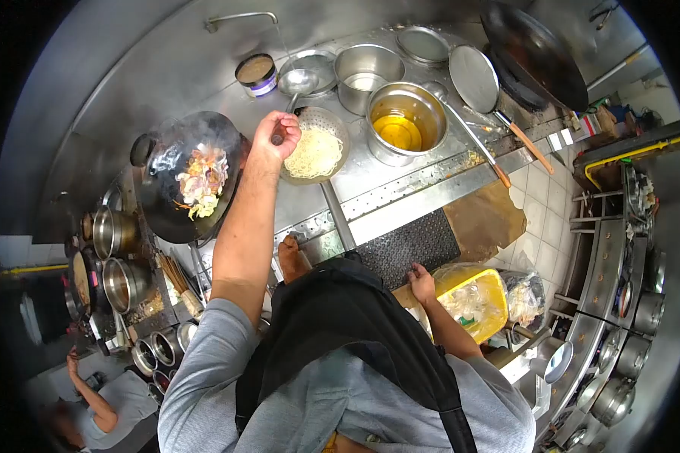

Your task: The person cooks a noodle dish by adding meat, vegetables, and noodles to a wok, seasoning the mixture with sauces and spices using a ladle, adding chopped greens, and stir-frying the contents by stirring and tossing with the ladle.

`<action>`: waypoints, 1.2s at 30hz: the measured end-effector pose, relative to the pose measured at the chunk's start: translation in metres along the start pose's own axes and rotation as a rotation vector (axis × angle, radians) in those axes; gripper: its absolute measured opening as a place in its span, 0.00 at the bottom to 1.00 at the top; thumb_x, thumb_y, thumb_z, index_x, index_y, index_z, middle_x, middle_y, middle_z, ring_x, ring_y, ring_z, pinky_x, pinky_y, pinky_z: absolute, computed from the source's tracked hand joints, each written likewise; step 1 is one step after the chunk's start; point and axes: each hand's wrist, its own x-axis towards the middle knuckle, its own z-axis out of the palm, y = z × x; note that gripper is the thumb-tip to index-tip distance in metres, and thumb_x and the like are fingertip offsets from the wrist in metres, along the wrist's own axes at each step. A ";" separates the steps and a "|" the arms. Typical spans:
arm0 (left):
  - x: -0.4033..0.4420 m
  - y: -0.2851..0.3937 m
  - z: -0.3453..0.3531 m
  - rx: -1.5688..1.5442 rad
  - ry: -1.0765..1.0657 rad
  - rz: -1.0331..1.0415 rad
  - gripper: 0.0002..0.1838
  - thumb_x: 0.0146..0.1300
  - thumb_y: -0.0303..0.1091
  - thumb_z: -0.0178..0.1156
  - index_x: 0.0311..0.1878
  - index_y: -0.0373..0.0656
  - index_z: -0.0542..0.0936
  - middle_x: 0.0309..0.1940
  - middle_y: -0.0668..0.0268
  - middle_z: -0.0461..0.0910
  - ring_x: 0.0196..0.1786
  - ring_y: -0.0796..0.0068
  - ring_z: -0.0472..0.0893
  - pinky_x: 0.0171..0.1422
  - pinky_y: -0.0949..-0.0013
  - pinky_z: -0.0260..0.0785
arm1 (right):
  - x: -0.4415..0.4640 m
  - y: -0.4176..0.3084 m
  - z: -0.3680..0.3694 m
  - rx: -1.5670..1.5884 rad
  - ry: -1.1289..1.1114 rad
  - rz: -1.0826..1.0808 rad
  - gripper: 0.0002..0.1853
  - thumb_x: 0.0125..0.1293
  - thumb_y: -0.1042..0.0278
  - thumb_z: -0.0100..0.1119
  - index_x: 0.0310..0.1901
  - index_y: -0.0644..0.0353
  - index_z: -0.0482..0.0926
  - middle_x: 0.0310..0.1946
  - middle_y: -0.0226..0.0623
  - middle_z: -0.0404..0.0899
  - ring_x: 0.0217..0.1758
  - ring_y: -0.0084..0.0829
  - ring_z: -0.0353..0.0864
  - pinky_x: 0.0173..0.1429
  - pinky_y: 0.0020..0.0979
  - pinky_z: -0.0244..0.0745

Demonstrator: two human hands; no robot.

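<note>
My left hand [277, 136] is closed around the handle of a ladle, whose metal bowl [298, 81] sits under a thin stream from the tap [242, 18]. Just below that hand, pale noodles [314, 153] lie in a perforated strainer [315, 118] on the steel counter. Left of my forearm, a black wok [159, 208] holds steaming sliced onion, cabbage and other pieces [202, 181]. My right hand [422, 285] hangs low by my side with nothing in it, fingers loosely apart, near a yellow bin [494, 298].
A pot of yellow oil [406, 151], a steel pot [368, 69] and a tub [257, 74] stand on the counter. Wooden-handled tools [501, 175] jut over its right edge. A large wok [533, 57] leans behind. Another person [117, 411] is at lower left.
</note>
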 end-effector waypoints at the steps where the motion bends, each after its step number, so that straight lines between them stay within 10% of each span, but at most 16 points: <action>1: -0.002 -0.001 0.002 -0.012 -0.001 0.016 0.03 0.64 0.24 0.51 0.33 0.39 0.68 0.27 0.67 0.70 0.22 0.79 0.73 0.27 0.74 0.64 | 0.001 -0.001 0.001 -0.005 -0.005 -0.002 0.23 0.69 0.64 0.63 0.64 0.59 0.78 0.37 0.46 0.87 0.41 0.41 0.88 0.49 0.38 0.80; 27: 0.019 0.017 0.008 -0.082 -0.059 -0.109 0.04 0.62 0.22 0.50 0.31 0.41 0.67 0.25 0.70 0.69 0.22 0.77 0.72 0.28 0.73 0.65 | 0.010 0.037 0.028 0.040 -0.036 0.038 0.21 0.71 0.68 0.59 0.65 0.61 0.77 0.32 0.39 0.85 0.33 0.29 0.83 0.42 0.33 0.78; 30: 0.019 0.018 0.009 -0.078 -0.068 -0.107 0.04 0.62 0.22 0.50 0.31 0.41 0.67 0.25 0.70 0.69 0.22 0.78 0.72 0.28 0.73 0.65 | 0.005 -0.005 0.014 0.132 -0.080 0.077 0.24 0.68 0.63 0.62 0.64 0.60 0.77 0.45 0.52 0.87 0.48 0.44 0.89 0.55 0.38 0.80; 36: 0.008 0.015 0.015 -0.024 -0.081 -0.049 0.03 0.64 0.22 0.48 0.34 0.40 0.66 0.26 0.70 0.68 0.22 0.80 0.73 0.27 0.74 0.67 | 0.018 -0.043 0.026 0.237 -0.073 -0.042 0.22 0.71 0.70 0.60 0.64 0.65 0.76 0.31 0.35 0.83 0.31 0.23 0.80 0.37 0.28 0.77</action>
